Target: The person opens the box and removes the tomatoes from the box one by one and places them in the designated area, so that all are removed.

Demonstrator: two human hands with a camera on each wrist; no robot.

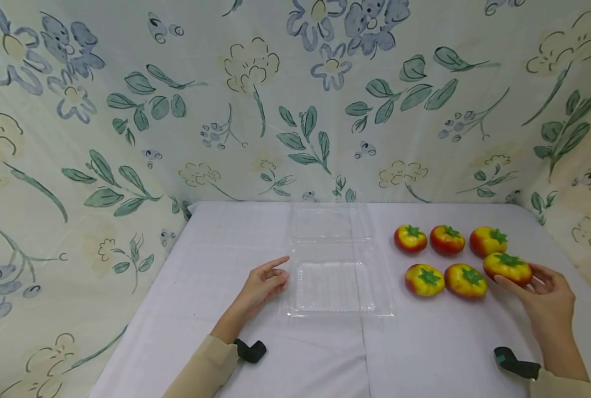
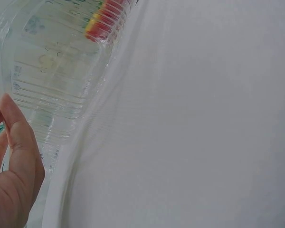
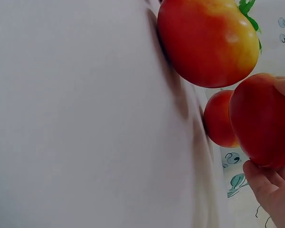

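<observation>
My right hand (image 1: 549,298) grips a red-and-yellow tomato (image 1: 507,269) with a green leafy top, thumb on its near side and fingers on its far right side. In the right wrist view that tomato (image 3: 263,121) hangs above the cloth. Several similar tomatoes lie to its left and behind it, such as a front one (image 1: 466,281) and a back one (image 1: 488,241). A clear plastic clamshell box (image 1: 382,298) lies with its lid folded back. At its left edge, my left hand (image 1: 261,287) pinches the rim (image 2: 4,71) between thumb and fingers.
A white cloth (image 1: 215,237) covers the table, with a crease running forward from the box. Flower-patterned fabric (image 1: 255,138) stands behind and at both sides. A black strap mount (image 1: 250,351) sits on the left wrist, another mount (image 1: 516,364) on the right.
</observation>
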